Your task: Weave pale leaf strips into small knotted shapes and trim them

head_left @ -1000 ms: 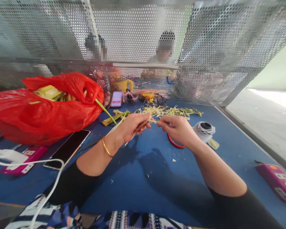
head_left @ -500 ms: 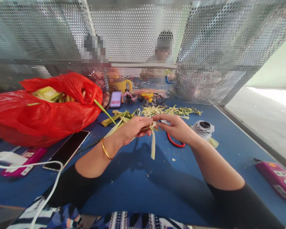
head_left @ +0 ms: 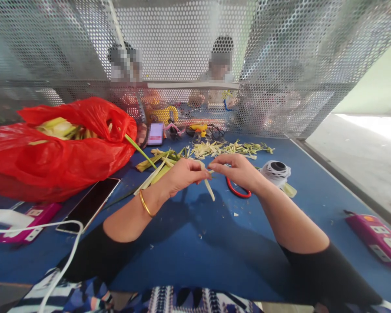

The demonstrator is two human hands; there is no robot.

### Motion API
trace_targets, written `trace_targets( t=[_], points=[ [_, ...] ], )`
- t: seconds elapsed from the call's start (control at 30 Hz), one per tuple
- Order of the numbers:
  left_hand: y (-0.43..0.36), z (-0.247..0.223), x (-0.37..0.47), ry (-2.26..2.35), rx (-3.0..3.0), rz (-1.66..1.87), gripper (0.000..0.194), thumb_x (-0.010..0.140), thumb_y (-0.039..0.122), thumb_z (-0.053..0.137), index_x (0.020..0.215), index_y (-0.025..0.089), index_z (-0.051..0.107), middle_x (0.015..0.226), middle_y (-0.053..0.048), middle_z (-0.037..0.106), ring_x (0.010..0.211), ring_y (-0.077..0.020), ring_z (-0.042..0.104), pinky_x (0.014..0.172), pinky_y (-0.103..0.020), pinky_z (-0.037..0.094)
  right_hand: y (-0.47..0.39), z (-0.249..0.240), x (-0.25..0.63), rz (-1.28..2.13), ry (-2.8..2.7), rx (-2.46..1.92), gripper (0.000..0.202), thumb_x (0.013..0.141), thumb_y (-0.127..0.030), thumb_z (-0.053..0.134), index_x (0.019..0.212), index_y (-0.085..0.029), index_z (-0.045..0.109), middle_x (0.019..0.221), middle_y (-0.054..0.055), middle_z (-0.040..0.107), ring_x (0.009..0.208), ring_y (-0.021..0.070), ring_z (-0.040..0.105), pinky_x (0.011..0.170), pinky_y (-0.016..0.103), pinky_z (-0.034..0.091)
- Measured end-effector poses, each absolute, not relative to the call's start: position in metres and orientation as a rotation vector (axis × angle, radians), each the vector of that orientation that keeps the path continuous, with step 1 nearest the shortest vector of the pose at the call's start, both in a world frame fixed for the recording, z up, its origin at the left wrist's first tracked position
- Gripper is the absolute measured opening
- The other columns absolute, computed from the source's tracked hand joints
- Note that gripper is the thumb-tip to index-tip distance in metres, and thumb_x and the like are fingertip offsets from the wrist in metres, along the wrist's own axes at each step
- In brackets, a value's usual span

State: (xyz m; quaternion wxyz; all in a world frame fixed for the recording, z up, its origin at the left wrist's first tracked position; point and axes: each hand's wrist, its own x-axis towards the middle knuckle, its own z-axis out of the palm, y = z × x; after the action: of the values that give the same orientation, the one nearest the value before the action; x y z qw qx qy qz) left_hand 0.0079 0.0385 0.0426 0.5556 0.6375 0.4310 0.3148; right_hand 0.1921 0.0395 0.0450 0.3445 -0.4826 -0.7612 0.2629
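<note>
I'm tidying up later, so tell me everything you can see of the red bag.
The red bag looks like thin, glossy plastic, crumpled and bulging. It sits at the left of the blue table, partly cut off by the picture's edge. Its mouth gapes, showing pale green-yellow leaves. A green stalk slants down at its right. Whether it touches the dark phone is unclear.

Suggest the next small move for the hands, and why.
I'd probably bring the right hand down to the loose end of the pale strip. The left hand pinches the strip, that end hangs free below the fingers, and the right fingertips are close by. Whether they already hold part of it, I can't tell.
</note>
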Motion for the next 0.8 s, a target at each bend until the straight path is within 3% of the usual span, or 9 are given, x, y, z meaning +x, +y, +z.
trace_targets(
  t=[0.13,0.27,0.4,0.57,0.8],
  points=[
    [0.035,0.038,0.013,1.023,1.614,0.684,0.026,0.072,0.036,0.073,0.057,0.016,0.065,0.047,0.005,0.049,0.048,-0.0073,0.038,0.050,-0.023,0.028,0.039,0.033,0.178,0.930,-1.833,-1.240,0.035,0.079,-0.048,0.062,0.067,-0.017,0.071,0.061,0.002,0.065,0.060,0.0149,0.055,0.059,0.028,0.039],
    [0.036,0.030,0.016,1.017,1.605,0.725,0.035,0.079,0.043,0.066,0.057,0.016,0.060,0.052,0.002,0.054,0.048,-0.0076,0.040,0.049,-0.024,0.029,0.035,0.027,0.166,0.977,-1.533,-1.216,0.031,0.072,-0.046,0.068,0.060,-0.018,0.061,0.051,-0.003,0.054,0.051,0.0113,0.047,0.052,0.026,0.034],
    [0.036,0.027,0.020,0.982,1.498,0.847,0.033,0.076,0.048,0.069,0.069,0.016,0.065,0.054,0.003,0.055,0.047,-0.0077,0.041,0.047,-0.023,0.030,0.034,0.030,0.165,0.900,-1.422,-1.159,0.028,0.069,-0.042,0.070,0.058,-0.018,0.059,0.054,-0.003,0.054,0.054,0.0111,0.047,0.055,0.027,0.036],
    [0.033,0.027,0.022,1.118,1.643,0.972,0.023,0.077,0.034,0.066,0.062,0.016,0.066,0.051,0.004,0.054,0.047,-0.0071,0.040,0.047,-0.022,0.029,0.036,0.031,0.166,0.825,-1.429,-1.162,0.029,0.068,-0.041,0.069,0.055,-0.019,0.056,0.051,-0.004,0.048,0.054,0.0098,0.040,0.054,0.026,0.031],
    [0.036,0.031,0.015,1.018,1.538,0.680,0.018,0.074,0.013,0.060,0.058,0.016,0.067,0.048,0.002,0.057,0.044,-0.0074,0.045,0.047,-0.021,0.032,0.032,0.028,0.159,0.644,-1.474,-1.174,0.025,0.070,-0.031,0.067,0.053,-0.020,0.053,0.054,-0.004,0.049,0.057,0.0104,0.042,0.057,0.026,0.034]
  ],
)
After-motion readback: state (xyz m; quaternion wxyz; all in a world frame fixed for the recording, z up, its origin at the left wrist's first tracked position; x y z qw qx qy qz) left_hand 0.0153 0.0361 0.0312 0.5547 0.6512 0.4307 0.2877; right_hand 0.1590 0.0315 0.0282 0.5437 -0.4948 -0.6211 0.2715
